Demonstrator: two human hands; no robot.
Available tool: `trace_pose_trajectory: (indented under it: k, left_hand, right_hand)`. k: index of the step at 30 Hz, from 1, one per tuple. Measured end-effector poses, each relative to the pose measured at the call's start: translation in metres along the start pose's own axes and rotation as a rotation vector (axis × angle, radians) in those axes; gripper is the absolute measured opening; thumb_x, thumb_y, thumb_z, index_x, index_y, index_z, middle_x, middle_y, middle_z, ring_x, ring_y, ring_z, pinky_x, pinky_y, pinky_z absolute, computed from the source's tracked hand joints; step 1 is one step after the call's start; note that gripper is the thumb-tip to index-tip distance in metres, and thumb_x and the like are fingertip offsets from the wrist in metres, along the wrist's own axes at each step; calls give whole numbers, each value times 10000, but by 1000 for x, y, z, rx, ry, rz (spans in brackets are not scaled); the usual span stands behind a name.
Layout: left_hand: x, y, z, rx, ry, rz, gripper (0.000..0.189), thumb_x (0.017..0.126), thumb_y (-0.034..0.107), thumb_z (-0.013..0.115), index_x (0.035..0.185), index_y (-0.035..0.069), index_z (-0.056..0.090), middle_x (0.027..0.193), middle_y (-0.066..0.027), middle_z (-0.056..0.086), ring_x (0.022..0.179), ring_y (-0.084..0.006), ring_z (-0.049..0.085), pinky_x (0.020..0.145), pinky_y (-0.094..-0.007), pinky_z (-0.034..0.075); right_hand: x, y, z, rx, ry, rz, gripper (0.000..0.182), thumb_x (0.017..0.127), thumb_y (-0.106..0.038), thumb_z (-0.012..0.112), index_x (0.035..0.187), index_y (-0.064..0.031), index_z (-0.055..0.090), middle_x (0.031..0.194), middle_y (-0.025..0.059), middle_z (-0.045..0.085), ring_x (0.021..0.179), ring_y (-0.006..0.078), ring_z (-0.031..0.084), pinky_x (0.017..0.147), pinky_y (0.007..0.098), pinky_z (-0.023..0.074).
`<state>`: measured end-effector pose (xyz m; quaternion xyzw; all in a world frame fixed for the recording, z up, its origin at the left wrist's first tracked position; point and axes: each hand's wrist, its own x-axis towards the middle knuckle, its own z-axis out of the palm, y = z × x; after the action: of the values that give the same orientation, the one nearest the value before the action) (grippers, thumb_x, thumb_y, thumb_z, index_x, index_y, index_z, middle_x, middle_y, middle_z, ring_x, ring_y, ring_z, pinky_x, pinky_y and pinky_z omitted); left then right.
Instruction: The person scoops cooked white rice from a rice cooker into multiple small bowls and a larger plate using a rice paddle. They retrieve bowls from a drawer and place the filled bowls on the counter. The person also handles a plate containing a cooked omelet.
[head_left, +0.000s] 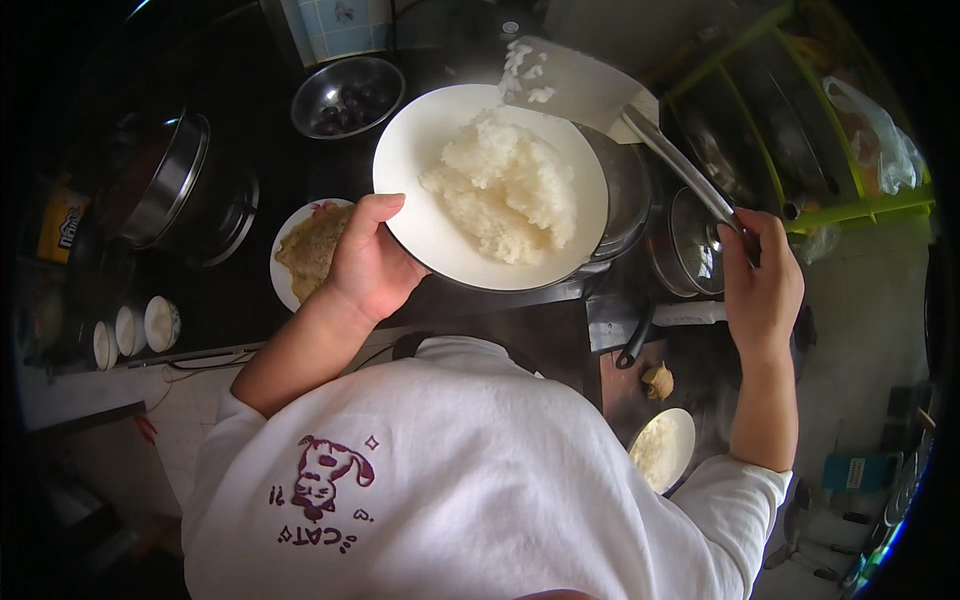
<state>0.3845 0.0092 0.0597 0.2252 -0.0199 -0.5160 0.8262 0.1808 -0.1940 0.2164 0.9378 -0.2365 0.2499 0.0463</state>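
My left hand (377, 262) grips the lower left rim of a white plate (412, 172), its thumb on top. Cooked white rice (517, 195) lies heaped on the plate. In my right hand (761, 281) is the metal handle of a wide spatula (574, 86). The spatula's blade reaches over the plate's upper right rim, and grains of rice cling to its far end. Partly under the plate, to its right, is a round dark pan (626, 191). A second plate with a browned flat food (311, 247) sits behind my left wrist.
A metal bowl with dark round items (349, 97) stands beyond the plate. Several small cups (161, 324) and a metal pot (169, 184) are at left. At right are a lidded glass pot (690, 240), a green rack (855, 206), a cutting board (622, 382) and a rice plate (664, 450).
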Motion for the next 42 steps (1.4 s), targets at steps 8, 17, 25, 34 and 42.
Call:
trace_pose_trajectory:
  k: [8,17,25,34,42]
  left_hand:
    - [-7,6,-1,87,-54,-6,550,784,294,505,1260,51,379,1209,-96,493,1106,-233,492,897,-411,441]
    - [3,16,29,339,-43,148,617,755,276,555,1294,124,296,1211,-74,444,1089,-230,484,811,-433,488]
    - [6,15,58,392,-46,121,774,730,215,624,1348,110,171,1211,-125,416,1071,-234,478,780,-417,477]
    - [4,18,53,452,-34,112,739,731,237,620,1338,114,215,1196,-119,435,1049,-235,494,781,-429,480]
    - [-2,25,29,293,-32,57,563,778,300,540,1261,70,363,1142,-115,508,1042,-227,530,807,-423,503]
  right_hand:
    - [3,-7,-5,-37,-78,-44,148,779,-140,645,896,-66,595,759,65,620,621,219,586,555,276,450]
    - [75,-58,-77,-301,-370,-31,141,792,-180,603,825,-43,596,661,95,572,544,206,535,525,309,403]
    - [96,-56,-59,-195,-601,-72,222,779,-214,598,832,-1,628,606,100,551,535,198,519,530,311,408]
    - [67,-1,1,459,-849,358,204,835,-183,571,907,2,616,547,-30,463,478,26,378,434,177,287]
    - [32,42,-5,688,-548,538,224,858,-150,560,989,31,577,580,-13,488,445,11,359,397,162,263]
